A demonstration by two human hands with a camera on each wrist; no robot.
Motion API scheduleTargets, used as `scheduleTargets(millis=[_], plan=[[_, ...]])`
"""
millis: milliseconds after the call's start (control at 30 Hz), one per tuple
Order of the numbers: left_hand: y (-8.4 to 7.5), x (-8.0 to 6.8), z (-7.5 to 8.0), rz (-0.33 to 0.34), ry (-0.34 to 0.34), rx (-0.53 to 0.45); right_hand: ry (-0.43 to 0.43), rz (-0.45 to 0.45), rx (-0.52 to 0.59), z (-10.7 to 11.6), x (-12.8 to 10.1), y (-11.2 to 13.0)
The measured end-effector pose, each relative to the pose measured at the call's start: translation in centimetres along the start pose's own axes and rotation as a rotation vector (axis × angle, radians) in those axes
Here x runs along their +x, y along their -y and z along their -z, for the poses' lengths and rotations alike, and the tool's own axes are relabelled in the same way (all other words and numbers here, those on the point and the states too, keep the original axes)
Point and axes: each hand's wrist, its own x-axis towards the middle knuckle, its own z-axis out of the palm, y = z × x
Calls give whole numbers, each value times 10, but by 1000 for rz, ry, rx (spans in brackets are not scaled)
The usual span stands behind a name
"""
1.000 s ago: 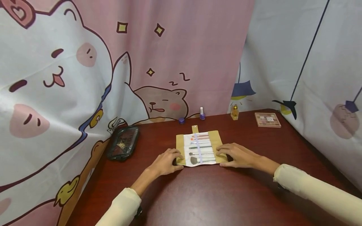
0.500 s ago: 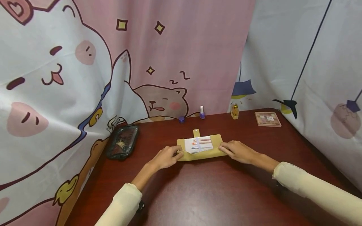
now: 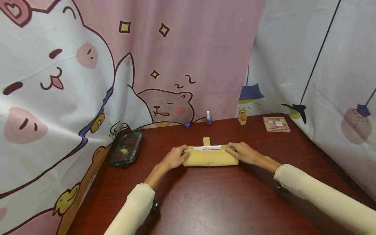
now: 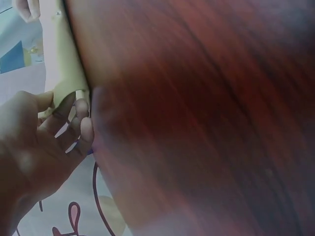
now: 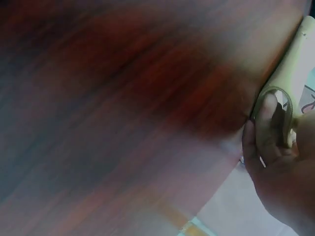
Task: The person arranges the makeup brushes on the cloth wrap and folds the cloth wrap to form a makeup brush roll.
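Observation:
A tan makeup brush roll [image 3: 210, 159] lies on the dark red table, its near half folded up and over the white lining. Only a thin strip of lining [image 3: 217, 147] and a bit of brush show along its far side; the other brushes are covered. A snap strap [image 3: 206, 141] sticks out from the far edge. My left hand [image 3: 175, 157] pinches the folded flap at its left end, thumb on top and fingers inside the curl in the left wrist view. At the right end, my right hand [image 3: 243, 152] grips the flap, with fingers inside the rounded fold [image 5: 290, 69].
A black-edged clear pouch [image 3: 127, 148] lies at the left. Along the back stand a small purple jar [image 3: 187, 125], a purple nail polish bottle [image 3: 208, 118] and a golden perfume bottle [image 3: 242, 117]. An eyeshadow palette [image 3: 276, 124] lies back right. Printed curtains [image 3: 217, 65] hang behind.
The brush roll lay flat with its brushes showing; both hands have lifted its near edge and folded it away from the body, over the brushes.

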Motion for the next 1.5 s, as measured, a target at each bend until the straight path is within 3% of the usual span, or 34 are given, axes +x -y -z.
scheduleTargets(millis=[167, 333, 400, 567, 667, 833, 1033, 1233, 1367, 1500], plan=[[2, 5, -5, 42, 15, 72, -10, -37, -95, -4, 5, -1], [0, 6, -9, 67, 14, 216, -33, -48, -181, -7, 8, -1], [-2, 5, -10, 29, -14, 288, -46, -49, -211, -8, 8, -1], [-10, 1, -10, -141, -56, 382, -94, -21, -251, -10, 6, -1], [-15, -3, -8, -204, 3, 399, -126, 27, -269, -11, 5, -1], [-18, -10, -6, -188, 107, 428, -162, 180, -304, -10, 6, 4], [-19, -12, -7, -209, 110, 487, -84, 314, -367, -8, -1, 16], [-18, -12, -5, -212, 98, 450, 0, 326, -373, -10, -12, 18], [-19, -13, -1, -187, 103, 355, 17, 309, -302, -7, -12, 16], [-19, -9, 3, -157, 98, 273, 30, 231, -186, 0, -4, 16]])
